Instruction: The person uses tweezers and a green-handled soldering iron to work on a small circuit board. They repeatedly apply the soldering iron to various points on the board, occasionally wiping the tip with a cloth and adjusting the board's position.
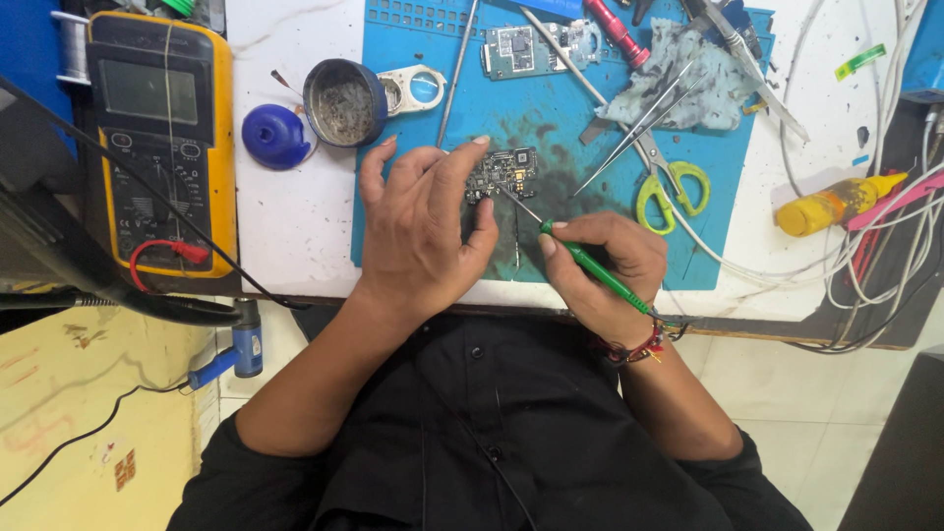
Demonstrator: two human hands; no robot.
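Note:
A small dark circuit board (503,169) lies on the blue work mat (413,59). My left hand (423,226) rests on the mat, its fingertips pinning the board's left edge. My right hand (602,267) grips a green-handled soldering iron (590,265) like a pen; its thin metal tip reaches up-left and touches the board.
A yellow multimeter (162,138) sits at the left, with a blue lid (275,136) and an open round tin (344,101) beside it. Tweezers (639,123), yellow-handled scissors (669,187), a grey rag (688,84), another circuit board (521,47), a yellow bottle (836,205) and white cables (885,246) crowd the right.

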